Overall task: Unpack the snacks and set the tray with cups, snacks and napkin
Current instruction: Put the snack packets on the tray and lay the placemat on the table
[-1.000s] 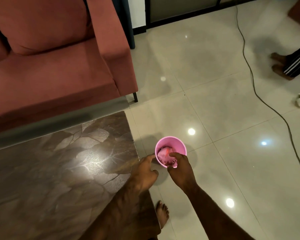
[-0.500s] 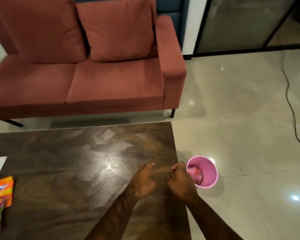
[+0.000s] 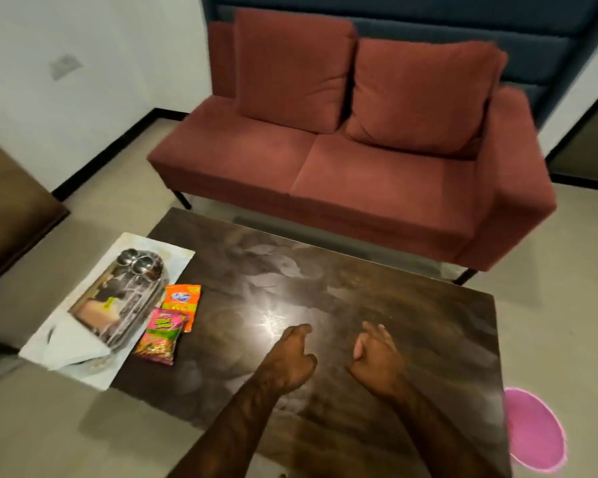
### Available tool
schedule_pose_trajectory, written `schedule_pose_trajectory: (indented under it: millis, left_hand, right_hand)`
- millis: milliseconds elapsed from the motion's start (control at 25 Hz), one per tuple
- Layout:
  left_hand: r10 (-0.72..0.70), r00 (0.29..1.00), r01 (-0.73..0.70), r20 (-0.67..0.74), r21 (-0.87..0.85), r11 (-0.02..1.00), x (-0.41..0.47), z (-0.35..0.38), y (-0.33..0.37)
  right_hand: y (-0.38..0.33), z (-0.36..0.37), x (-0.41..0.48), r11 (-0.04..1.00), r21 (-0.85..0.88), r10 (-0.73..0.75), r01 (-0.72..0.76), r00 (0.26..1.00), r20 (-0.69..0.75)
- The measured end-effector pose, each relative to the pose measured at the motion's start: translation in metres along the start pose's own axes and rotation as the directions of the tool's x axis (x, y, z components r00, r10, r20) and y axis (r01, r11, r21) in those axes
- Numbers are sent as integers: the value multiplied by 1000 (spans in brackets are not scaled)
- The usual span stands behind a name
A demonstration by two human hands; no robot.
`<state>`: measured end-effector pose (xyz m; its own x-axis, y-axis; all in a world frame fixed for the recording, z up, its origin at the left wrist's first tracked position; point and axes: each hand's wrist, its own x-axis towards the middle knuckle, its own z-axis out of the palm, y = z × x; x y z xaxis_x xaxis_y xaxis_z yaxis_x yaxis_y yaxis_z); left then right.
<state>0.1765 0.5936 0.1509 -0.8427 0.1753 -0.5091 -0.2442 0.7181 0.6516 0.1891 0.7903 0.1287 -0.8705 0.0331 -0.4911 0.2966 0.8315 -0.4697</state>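
Both my hands hang over the dark table, holding nothing. My left hand has its fingers loosely curled, the index finger reaching forward; my right hand, just beside it, is also loosely curled with an empty palm. Whether either one touches the tabletop I cannot tell.

Off to the left of my left hand, two snack packets lie flat on the table: a green-and-pink packet nearer to me, and an orange packet just beyond it, the first overlapping the second's near edge. Both look sealed. Touching them on their far-left side is a steel tray, shiny and blurred, which sits on a white cloth at the table's left end. Two small steel cups stand side by side at the tray's far end. A white napkin lies at the tray's near end.

Down to the right of my right hand, past the table's edge, a pink bin stands on the floor. Beyond the table, ahead of both hands, is a red sofa with two cushions.
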Motion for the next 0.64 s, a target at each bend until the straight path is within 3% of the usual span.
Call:
schedule_pose_trajectory:
  millis: [360, 640]
  left_hand:
    - [-133, 950, 112, -282, -89, 990, -37, -129, -105]
    - [-267, 906, 231, -328, -145, 962, -36, -176, -155]
  right_hand:
    - [-171, 54, 27, 959, 31, -283, 282, 958, 44]
    - [-236, 87, 65, 932, 31, -362, 362, 921, 146]
